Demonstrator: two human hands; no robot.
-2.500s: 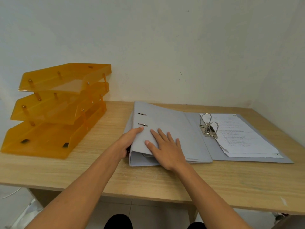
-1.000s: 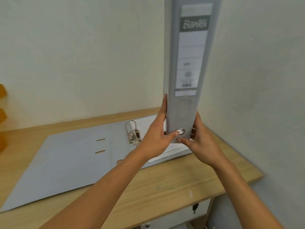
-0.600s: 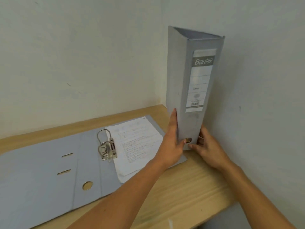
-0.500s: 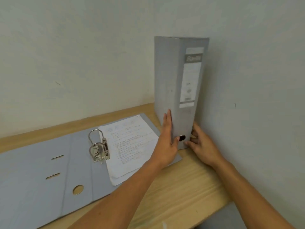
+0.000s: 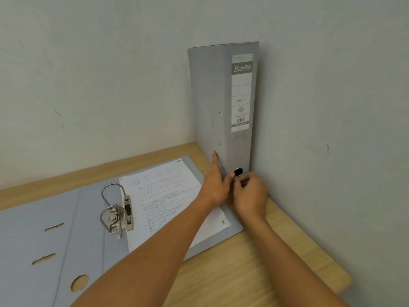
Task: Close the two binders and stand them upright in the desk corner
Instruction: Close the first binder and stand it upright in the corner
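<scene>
A closed grey binder [image 5: 221, 103] stands upright in the desk corner, its labelled spine facing me and its right side against the right wall. My left hand [image 5: 215, 185] lies flat against its left cover near the bottom, thumb on the spine beside the finger hole. My right hand [image 5: 251, 196] hovers at the foot of the spine with fingers curled and nothing in them. A second grey binder [image 5: 55, 218] lies open and flat on the desk, its metal rings [image 5: 116, 213] open and a printed sheet [image 5: 163, 196] on its right half.
The wooden desk [image 5: 254, 273] ends at a front edge on the lower right. Pale walls meet behind the standing binder. The open binder's right cover reaches under my forearms to the standing binder's base.
I lifted the closed binder off the desk, carried it right and set it upright in the corner. It now sits against the right wall, and my right hand has come off its side.
</scene>
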